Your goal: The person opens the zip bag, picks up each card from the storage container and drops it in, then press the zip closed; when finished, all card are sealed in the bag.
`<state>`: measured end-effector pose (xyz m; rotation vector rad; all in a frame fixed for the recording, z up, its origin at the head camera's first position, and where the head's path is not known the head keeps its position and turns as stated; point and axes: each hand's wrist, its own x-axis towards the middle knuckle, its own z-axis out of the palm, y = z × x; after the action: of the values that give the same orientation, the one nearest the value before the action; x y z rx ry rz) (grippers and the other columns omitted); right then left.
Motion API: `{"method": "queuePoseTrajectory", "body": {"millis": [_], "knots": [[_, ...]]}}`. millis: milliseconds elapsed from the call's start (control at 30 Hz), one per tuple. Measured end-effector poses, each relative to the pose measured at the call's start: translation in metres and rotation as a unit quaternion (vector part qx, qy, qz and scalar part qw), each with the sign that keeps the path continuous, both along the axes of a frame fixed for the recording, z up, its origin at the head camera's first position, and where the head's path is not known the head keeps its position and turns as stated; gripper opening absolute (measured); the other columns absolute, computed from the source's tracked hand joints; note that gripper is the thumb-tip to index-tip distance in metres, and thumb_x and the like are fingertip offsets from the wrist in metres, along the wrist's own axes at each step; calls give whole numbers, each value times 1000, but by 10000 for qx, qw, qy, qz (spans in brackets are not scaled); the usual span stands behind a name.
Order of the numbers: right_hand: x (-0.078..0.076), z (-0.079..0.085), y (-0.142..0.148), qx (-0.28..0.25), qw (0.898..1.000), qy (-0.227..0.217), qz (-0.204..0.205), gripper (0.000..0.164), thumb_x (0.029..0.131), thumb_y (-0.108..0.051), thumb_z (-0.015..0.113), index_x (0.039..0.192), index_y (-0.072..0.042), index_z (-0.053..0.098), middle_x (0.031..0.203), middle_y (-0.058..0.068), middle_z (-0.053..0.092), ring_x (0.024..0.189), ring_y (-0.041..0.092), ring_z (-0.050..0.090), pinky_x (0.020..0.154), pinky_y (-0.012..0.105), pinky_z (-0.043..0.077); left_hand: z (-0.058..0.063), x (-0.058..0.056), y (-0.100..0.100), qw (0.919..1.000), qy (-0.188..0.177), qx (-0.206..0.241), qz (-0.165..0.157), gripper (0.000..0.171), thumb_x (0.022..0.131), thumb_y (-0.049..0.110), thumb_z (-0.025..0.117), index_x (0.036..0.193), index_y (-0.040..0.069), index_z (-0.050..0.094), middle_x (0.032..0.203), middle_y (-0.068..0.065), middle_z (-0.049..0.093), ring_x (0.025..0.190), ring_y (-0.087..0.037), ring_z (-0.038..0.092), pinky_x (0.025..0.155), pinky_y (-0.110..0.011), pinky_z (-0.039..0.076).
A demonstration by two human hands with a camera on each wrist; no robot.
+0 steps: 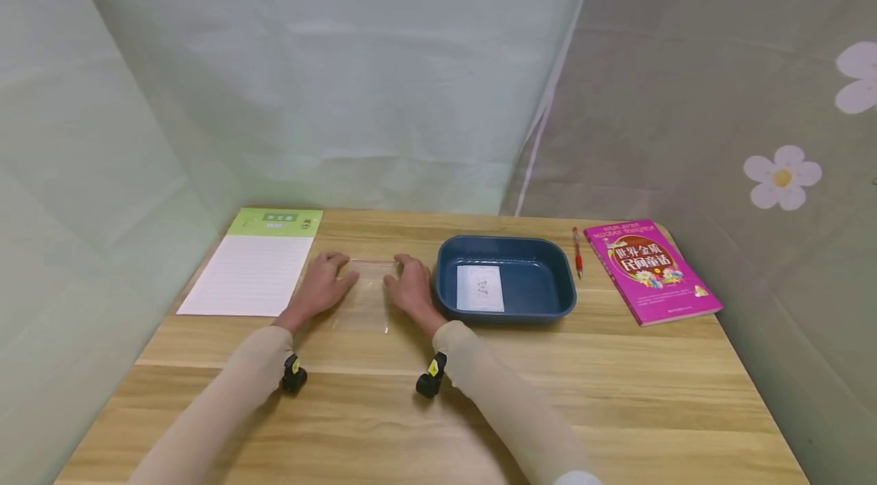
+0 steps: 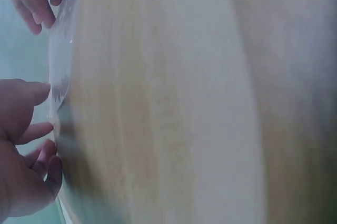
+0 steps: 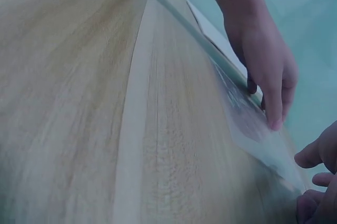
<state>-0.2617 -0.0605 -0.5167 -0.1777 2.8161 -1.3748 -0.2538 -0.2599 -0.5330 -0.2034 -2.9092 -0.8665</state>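
Observation:
A clear plastic zip bag [image 1: 365, 306] with a thin red strip along its far edge lies flat on the wooden table. At its left side is my left hand [image 1: 320, 287], thumb toward the bag and fingers loosely bent. My right hand [image 1: 412, 288] is at its right side, close to the far right corner. In the right wrist view, left-hand fingertips touch the bag [image 3: 253, 124], while the right hand [image 3: 321, 174] has thumb and fingers apart beside it. The left wrist view shows the left hand [image 2: 23, 150] with its thumb by the bag's edge.
A blue tray [image 1: 537, 283] holding a white printed card [image 1: 479, 288] stands just right of my right hand. Beyond it lie a red pen [image 1: 578, 253] and a pink book [image 1: 651, 272]. A lined writing pad [image 1: 250, 268] with a green header lies on the left.

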Motion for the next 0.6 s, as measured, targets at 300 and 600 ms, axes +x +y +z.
{"method": "queuePoseTrajectory", "body": {"millis": [300,600], "knots": [[2,1,-2,-225,9997,85,-8,43,85,-6,77,127,-4,69,121,14,67,116,31,60,102,43,46,1,-1,7,9990,-58,317,309,43,99,16,64,130,-12,54,133,-35,51,130,-50,42,111,-61,30],[-1,-2,0,-571,9983,36,-127,44,84,-3,78,126,-6,66,110,11,68,104,26,62,94,39,49,1,1,6,9948,536,828,241,10,97,0,64,102,-8,65,103,-27,65,104,-43,58,98,-57,42]]}}
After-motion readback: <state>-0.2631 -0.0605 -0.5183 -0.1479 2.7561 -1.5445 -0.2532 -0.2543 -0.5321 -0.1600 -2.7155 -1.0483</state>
